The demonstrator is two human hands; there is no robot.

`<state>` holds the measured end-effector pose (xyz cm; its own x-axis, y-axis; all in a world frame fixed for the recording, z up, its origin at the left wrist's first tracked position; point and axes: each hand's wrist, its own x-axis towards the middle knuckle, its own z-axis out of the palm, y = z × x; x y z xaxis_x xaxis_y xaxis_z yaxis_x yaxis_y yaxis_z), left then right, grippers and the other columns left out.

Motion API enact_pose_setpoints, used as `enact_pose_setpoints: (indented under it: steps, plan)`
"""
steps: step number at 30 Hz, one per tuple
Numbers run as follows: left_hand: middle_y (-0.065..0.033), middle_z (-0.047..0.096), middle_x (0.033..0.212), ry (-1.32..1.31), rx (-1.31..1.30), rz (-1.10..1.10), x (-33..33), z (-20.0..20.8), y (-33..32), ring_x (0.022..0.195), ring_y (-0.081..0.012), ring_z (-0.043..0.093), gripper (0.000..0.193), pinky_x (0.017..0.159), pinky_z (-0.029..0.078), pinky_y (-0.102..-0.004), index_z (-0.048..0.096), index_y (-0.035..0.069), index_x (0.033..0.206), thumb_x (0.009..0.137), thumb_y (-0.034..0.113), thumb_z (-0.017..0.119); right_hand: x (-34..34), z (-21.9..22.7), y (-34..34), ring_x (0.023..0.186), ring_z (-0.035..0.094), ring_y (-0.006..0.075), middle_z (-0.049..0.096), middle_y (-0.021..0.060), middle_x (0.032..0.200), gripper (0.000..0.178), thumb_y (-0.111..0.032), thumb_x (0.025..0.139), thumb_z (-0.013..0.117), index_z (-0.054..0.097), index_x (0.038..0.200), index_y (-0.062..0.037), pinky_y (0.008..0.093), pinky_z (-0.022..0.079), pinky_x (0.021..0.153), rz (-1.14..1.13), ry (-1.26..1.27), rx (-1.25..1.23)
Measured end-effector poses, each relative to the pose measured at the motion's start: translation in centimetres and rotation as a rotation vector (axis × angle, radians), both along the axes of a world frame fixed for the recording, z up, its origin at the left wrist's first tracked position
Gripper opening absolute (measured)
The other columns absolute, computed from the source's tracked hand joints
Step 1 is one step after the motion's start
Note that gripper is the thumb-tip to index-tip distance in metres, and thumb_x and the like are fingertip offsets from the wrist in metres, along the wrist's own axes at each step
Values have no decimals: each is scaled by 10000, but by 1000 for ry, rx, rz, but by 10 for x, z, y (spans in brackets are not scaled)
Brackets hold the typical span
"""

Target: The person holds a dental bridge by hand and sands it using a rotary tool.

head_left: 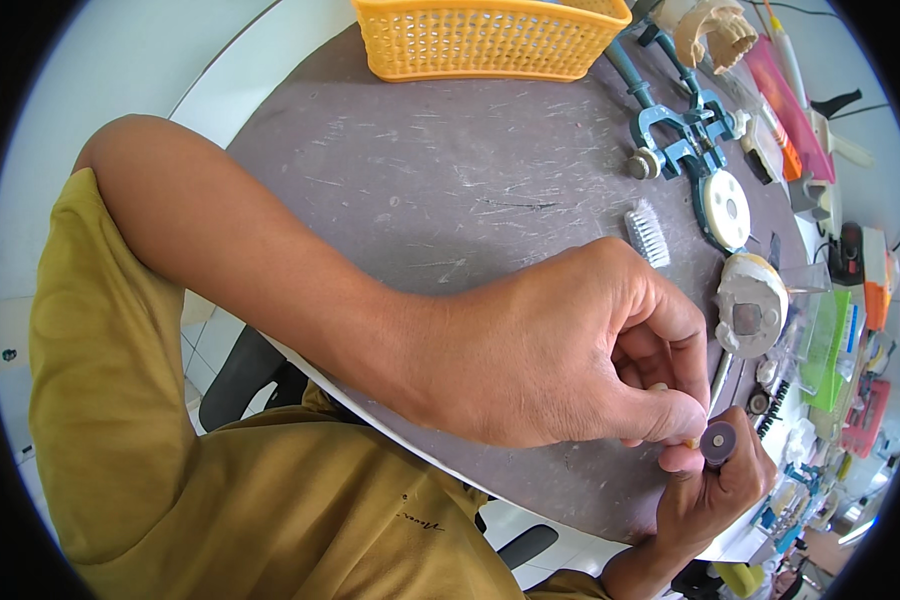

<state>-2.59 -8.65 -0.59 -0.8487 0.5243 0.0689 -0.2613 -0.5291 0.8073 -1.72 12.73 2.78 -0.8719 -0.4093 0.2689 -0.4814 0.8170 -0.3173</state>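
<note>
My left hand [530,350] reaches across from the left, thumb and fingertips pinched together. A small yellowish piece [692,443] peeks out at the thumb tip; most of it is hidden by the fingers. Just beyond, at the lower right, my right hand [725,485] is closed around a round tool with a purple end [718,442], seen end-on, so its kind is unclear. The fingertips of both hands meet, or nearly so, above the dark tabletop [420,200].
A yellow perforated basket [480,45] stands at the far edge. Rightward lie a blue dental articulator [685,135], a white-bristled brush [647,235] and a plaster cast [752,305]. A plaster dental model [715,35] sits at the top right. Several tools and containers crowd the right side.
</note>
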Motion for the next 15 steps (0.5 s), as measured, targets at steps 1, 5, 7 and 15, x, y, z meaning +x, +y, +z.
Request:
enact_pose_setpoints:
  steps: [1,5,7,15]
  plan:
    - [-90,692,780,2,3,4,0,0,0,723,-94,653,132,648,497,-207,623,-39,797,865,74,628,0,0,-1,466,314,137,309,36,530,649,-577,833,599,371,613,-10,298,199,447,1,-1,1]
    - [-98,693,784,-3,-2,4,0,1,1,731,-103,658,125,664,507,-211,622,-42,800,859,67,633,-1,0,1,469,307,135,299,36,529,657,-586,834,592,361,610,-12,299,197,448,11,-11,9]
    - [-98,692,781,-7,2,1,0,2,0,730,-104,658,122,665,508,-210,623,-43,798,857,63,634,0,0,0,470,305,136,296,37,530,664,-596,833,587,359,610,-13,300,196,448,13,-10,13]
    - [-101,690,768,4,13,8,0,1,1,725,-104,659,113,671,513,-211,628,-48,780,841,45,646,0,-1,-1,470,298,143,289,41,533,672,-609,830,580,359,615,-11,310,190,448,6,3,-1]
